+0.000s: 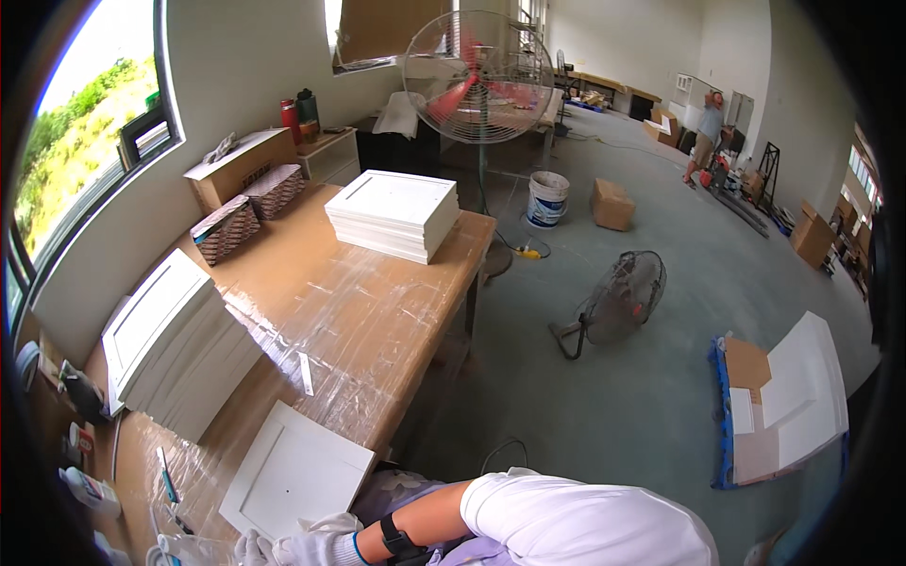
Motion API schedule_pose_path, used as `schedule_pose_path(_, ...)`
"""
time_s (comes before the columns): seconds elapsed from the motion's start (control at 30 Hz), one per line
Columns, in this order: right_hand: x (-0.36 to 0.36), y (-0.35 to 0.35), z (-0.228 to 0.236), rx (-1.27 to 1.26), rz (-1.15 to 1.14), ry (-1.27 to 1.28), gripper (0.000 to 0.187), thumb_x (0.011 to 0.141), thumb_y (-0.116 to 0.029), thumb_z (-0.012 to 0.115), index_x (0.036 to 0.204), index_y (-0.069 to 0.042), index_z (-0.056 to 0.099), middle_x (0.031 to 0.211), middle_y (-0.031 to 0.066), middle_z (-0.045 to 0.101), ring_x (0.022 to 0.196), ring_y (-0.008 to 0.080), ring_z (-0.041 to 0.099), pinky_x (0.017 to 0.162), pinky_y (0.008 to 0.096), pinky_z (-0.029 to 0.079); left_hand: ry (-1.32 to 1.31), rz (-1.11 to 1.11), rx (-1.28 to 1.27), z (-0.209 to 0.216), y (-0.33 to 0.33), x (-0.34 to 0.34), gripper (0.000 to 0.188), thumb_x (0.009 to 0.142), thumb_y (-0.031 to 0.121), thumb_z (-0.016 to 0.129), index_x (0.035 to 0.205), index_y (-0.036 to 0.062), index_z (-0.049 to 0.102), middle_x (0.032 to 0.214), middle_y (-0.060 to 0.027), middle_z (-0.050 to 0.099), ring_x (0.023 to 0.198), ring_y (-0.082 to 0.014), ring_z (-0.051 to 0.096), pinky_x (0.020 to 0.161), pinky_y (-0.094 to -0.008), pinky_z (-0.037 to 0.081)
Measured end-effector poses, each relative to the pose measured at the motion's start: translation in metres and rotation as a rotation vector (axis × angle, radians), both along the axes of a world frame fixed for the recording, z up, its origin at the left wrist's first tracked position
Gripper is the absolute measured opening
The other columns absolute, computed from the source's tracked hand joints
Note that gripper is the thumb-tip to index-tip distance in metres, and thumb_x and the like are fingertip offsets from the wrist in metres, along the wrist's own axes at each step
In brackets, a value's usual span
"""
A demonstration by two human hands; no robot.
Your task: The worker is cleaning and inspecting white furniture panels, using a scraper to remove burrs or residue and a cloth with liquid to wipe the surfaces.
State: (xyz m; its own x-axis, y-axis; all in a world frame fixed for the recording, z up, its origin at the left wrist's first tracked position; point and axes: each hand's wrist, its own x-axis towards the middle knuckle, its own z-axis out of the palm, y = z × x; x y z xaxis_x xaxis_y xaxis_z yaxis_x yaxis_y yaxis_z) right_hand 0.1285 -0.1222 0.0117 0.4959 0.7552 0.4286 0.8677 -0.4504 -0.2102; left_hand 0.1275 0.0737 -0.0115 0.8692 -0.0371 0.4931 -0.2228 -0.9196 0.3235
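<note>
My right hand [302, 549], in a white knit glove, is low at the bottom edge, beside the near edge of a white recessed panel [297, 472]. Its fingers are partly cut off by the frame, so their grip is unclear. By the fingertips is a clear, bottle-like item [193, 549], also cut off; I cannot tell whether they touch. The panel lies flat on a brown table [311, 255] covered in clear film. Next to it are a teal utility knife [167, 474] and a thin white strip [306, 374]. My left hand is out of sight.
Stacks of white panels stand at left [189, 349] and at the table's far end [392, 215]. Bottles [90, 491] line the left side. On the floor are a fan [623, 297], a bucket [546, 200] and a carton [612, 205]. Another person [706, 132] stands far back.
</note>
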Motion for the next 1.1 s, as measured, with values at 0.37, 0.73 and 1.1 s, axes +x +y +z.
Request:
schedule_pose_path(0.37,0.005,0.017,-0.007,0.01,0.15,-0.199,0.023,0.08,-0.02,0.054,0.098,-0.009,0.063,0.105,0.01,0.056,0.09,0.0208,0.056,0.064,0.0312,0.048,0.043,0.224,-0.224,0.015,-0.017,-0.008,0.021,0.08,0.015,0.067,0.097,0.0051,0.071,0.1,-0.0112,0.064,0.091,-0.027,0.063,0.078,-0.0347,0.052)
schedule_pose_path(0.73,0.004,0.01,0.012,-0.073,0.147,-0.051,0.023,0.066,-0.017,0.068,0.085,-0.005,0.06,0.105,0.0162,0.056,0.096,0.0367,0.056,0.073,0.0466,0.048,0.157,0.157,-0.3,0.002,-0.021,-0.001,0.023,0.09,0.025,0.058,0.109,0.0137,0.064,0.109,-0.011,0.058,0.094,-0.0314,0.062,0.078,-0.041,0.051)
schedule_pose_path(1.1,-0.003,0.02,0.005,0.018,0.202,-0.052,0.024,0.065,-0.011,0.065,0.086,-0.002,0.059,0.112,0.0195,0.056,0.104,0.0386,0.055,0.086,0.046,0.047,0.176,0.292,-0.299,-0.006,-0.02,-0.001,0.018,0.088,0.031,0.055,0.097,0.0193,0.066,0.1,-0.0086,0.061,0.084,-0.0312,0.065,0.071,-0.0443,0.052)
